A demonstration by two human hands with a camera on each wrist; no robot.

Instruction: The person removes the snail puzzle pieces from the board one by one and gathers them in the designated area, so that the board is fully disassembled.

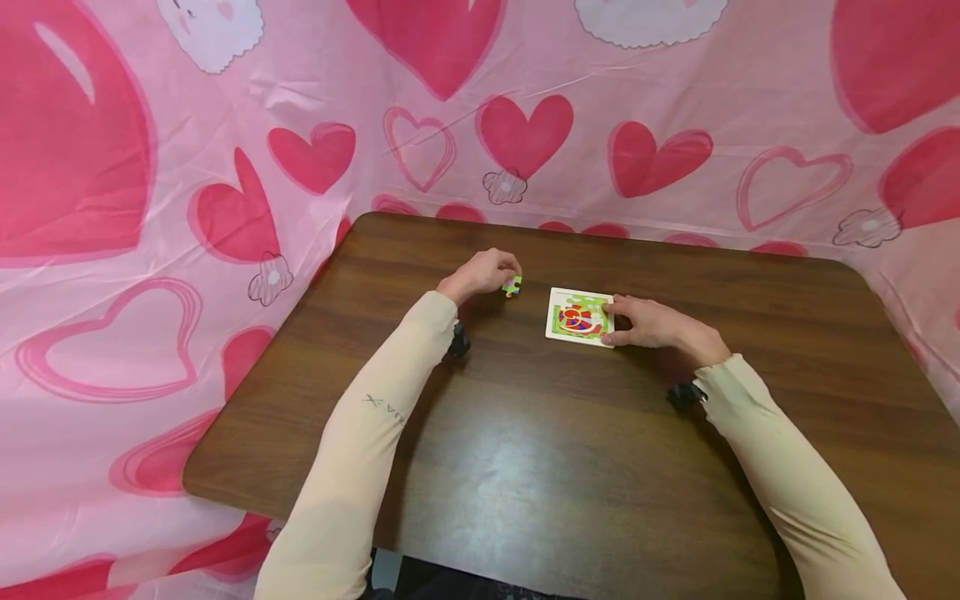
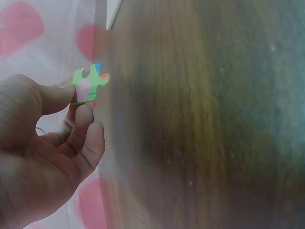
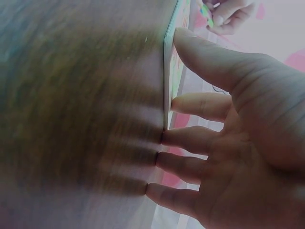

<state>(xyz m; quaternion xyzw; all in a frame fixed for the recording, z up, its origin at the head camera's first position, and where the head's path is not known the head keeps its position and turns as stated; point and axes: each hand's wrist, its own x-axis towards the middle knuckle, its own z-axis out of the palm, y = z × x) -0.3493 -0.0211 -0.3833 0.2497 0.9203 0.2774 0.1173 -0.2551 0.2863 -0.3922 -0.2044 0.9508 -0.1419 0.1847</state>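
Note:
A small green jigsaw puzzle piece (image 1: 513, 286) with a pink patch and bits of blue and orange is pinched between the thumb and fingers of my left hand (image 1: 483, 273). It is held just left of the puzzle board (image 1: 551, 318). The board is flat and square, with a pale border and a green, red, blue and yellow picture. My right hand (image 1: 651, 323) rests at the board's right side, thumb and index fingertip on its surface. In the right wrist view, the other fingertips (image 3: 174, 195) touch the table beside the board, fairly straight and spread.
The brown wooden table (image 1: 510, 433) has rounded corners. A pink cloth (image 1: 465, 142) with hearts hangs behind it and along its left side. Dark wrist cameras (image 1: 684, 396) sit below both wrists, and the sleeves are cream.

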